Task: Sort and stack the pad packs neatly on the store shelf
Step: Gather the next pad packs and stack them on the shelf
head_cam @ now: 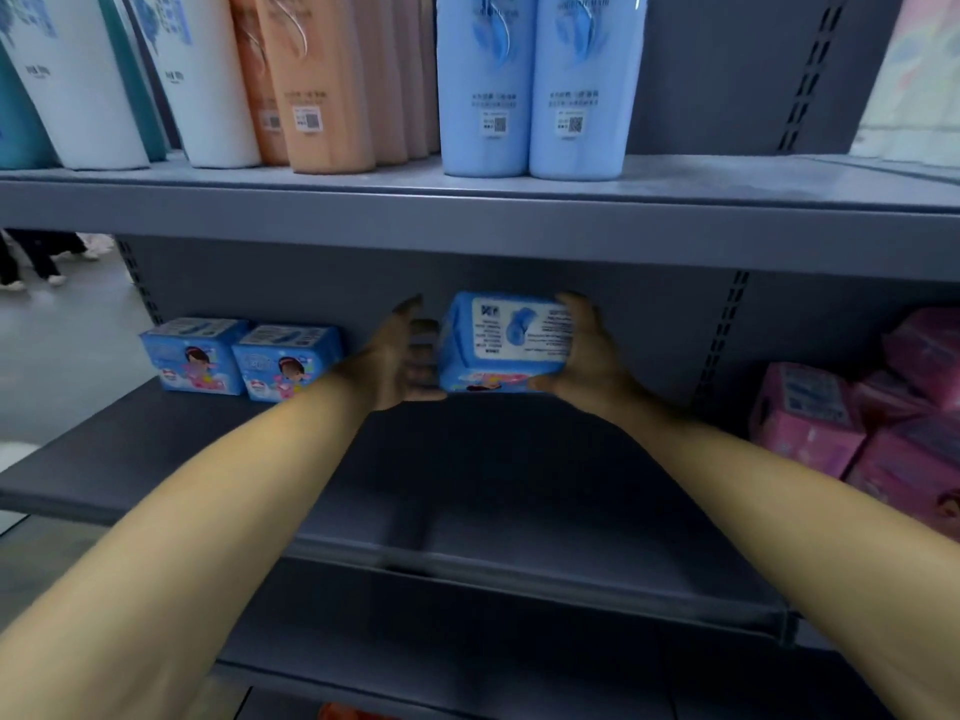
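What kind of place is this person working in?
Most likely a shop aisle for toiletries. Grey metal shelving carries tall barcoded bottles above, blue pad packs and pink packs below. The right hand holds another blue pack.

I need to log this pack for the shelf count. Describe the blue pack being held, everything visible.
The blue pack is a soft, glossy plastic-wrapped block. Its printed white label panel faces up and reads upside down; the pink and blue picture side faces the camera, low. It is held above the shelf near the back wall. The right hand grips its right end, and the left hand is at its left end with fingers curled.
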The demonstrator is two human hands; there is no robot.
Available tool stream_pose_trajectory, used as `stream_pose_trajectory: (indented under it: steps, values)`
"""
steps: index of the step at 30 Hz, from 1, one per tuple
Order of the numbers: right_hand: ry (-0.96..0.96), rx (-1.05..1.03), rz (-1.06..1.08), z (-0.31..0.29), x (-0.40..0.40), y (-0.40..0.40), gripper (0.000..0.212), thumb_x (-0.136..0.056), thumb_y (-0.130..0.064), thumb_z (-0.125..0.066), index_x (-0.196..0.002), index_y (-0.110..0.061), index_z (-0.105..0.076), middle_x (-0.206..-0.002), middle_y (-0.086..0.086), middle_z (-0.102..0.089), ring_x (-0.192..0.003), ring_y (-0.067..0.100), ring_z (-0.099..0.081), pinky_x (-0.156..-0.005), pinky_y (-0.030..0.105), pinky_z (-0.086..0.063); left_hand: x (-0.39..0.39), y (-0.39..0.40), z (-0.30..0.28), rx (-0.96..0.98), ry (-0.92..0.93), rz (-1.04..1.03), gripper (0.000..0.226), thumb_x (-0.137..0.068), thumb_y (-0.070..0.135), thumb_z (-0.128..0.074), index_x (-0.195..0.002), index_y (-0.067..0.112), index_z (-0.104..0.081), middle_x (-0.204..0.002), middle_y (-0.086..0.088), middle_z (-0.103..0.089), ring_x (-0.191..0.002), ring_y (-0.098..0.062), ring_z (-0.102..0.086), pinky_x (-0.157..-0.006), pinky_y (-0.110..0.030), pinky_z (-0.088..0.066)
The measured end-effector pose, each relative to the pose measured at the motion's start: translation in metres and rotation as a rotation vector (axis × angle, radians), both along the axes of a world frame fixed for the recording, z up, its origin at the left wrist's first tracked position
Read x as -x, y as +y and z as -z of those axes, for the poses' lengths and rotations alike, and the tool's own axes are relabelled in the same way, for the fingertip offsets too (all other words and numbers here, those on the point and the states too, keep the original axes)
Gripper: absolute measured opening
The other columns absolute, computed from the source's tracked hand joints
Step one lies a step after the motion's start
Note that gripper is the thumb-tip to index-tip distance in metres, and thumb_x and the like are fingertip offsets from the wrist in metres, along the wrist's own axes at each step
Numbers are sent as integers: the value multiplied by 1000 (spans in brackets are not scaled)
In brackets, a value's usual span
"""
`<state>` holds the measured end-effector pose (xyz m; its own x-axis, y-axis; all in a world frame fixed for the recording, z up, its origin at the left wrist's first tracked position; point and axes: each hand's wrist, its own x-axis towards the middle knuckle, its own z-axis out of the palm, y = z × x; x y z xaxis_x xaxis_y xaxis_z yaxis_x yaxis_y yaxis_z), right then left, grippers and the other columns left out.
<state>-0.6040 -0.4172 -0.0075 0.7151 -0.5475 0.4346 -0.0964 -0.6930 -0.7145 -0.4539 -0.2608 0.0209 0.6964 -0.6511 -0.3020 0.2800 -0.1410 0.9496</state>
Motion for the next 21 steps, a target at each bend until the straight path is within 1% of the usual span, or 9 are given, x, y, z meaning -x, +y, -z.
stream_pose_trajectory:
  steps: [2, 4, 6, 8, 12, 14, 16, 19, 21]
  values:
    - [21, -1, -57, 1, -2, 0, 99, -61, -2, -83, -143, -17, -29, -137, 7, -37, -117, 15, -48, -88, 16, -39, -1, 0, 2, -103, -89, 63, 45, -90, 61, -45, -105, 22, -61, -112, -9, -63, -105, -29, -62, -97, -52, -45]
    - [41, 17, -118, 0, -3, -1, 99, -60, -1, -83, -143, -20, -32, -135, 6, -37, -119, 17, -49, -94, 22, -43, -2, -1, 5, -157, -159, 59, 44, -87, 62, -50, -102, 23, -65, -106, -4, -66, -104, -25, -61, -101, -48, -42]
    - [71, 77, -181, -2, -3, -2, 99, -58, -3, -84, -142, -23, -35, -135, 5, -37, -120, 19, -49, -100, 31, -45, -5, -5, 5, -126, -176, 52, 51, -88, 58, -53, -118, 18, -63, -95, -3, -67, -96, -22, -61, -92, -39, -48]
    - [101, 146, -240, -3, -5, -1, 97, -59, -8, -86, -141, -25, -37, -135, 3, -37, -120, 16, -48, -100, 29, -44, -7, -7, 1, -89, -160, 111, 55, -88, 55, -56, -126, 15, -58, -96, -5, -66, -91, -21, -63, -79, -34, -50]
    - [97, 215, -346, -5, -15, 5, 84, -63, -13, -84, -133, -34, -44, -128, -3, -40, -117, 9, -47, -92, 19, -46, -3, -10, -11, -119, -193, 354, 31, -87, 39, -63, -103, 12, -64, -87, -6, -75, -75, -17, -72, -57, -26, -55]
    - [85, 230, -370, -5, -18, 5, 81, -63, -11, -82, -130, -37, -44, -123, -6, -40, -116, 8, -46, -91, 19, -47, 2, -12, -16, -180, -190, 381, 35, -75, 32, -72, -101, 11, -64, -84, -7, -75, -73, -17, -73, -54, -26, -56]
    - [101, 245, -353, -4, -19, 2, 84, -68, -11, -81, -137, -34, -40, -126, -5, -37, -122, 11, -42, -99, 24, -43, 2, -14, -18, -219, -174, 393, 49, -67, 35, -75, -107, 10, -63, -89, -8, -75, -79, -19, -73, -61, -30, -59]
    - [81, 251, -273, -6, -22, -2, 77, -75, -2, -70, -141, -25, -40, -130, 4, -39, -124, 16, -38, -104, 27, -37, -2, -17, -14, -262, -148, 309, 58, -70, 47, -76, -117, 16, -62, -111, -10, -70, -104, -27, -66, -90, -45, -53]
    - [57, 228, -238, -10, -25, -4, 68, -76, 1, -64, -138, -19, -46, -125, 4, -42, -122, 20, -40, -102, 26, -36, -2, -18, -12, -258, -115, 216, 56, -71, 53, -74, -115, 21, -61, -112, -10, -67, -102, -27, -65, -82, -45, -55]
